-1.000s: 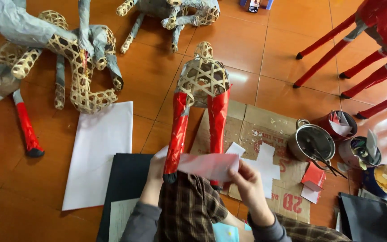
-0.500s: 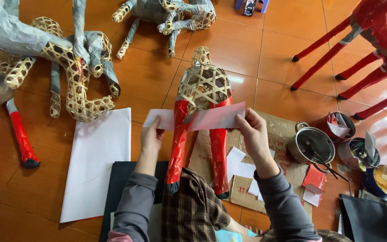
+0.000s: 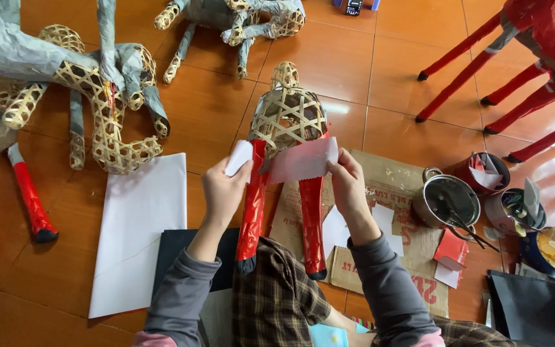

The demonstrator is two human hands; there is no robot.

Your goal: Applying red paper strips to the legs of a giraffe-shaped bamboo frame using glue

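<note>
Orange tile floor [image 3: 329,58], worker seated low, knees at bottom centre of the frame.

Nearest: plaid lap, with a woven bamboo frame [image 3: 288,119] propped on it, two red-wrapped legs running down to the knee. Likely held this way to keep the bare weave facing up and within reach.

Left hand [image 3: 223,190], centre frame: fingers curled closed, pinching the white end of a paper strip [image 3: 300,160] between thumb and forefinger.
Right hand [image 3: 349,183], just right of it: fingers closed on the strip's other end. Strip is stretched level between the two hands, pinkish face toward the camera, across the frame just below the weave. It seems pulled taut to lie flat; contact with the frame cannot be told.

Lower left: white sheet [image 3: 137,231] on the floor, black sheet beside it.
Right of the knees: cardboard [image 3: 390,177] with white scraps, then a pot [image 3: 446,202] and tins.
Far, upper left: grey-papered bamboo figures [image 3: 65,64]. Upper right: a finished red figure's legs [image 3: 521,64].
</note>
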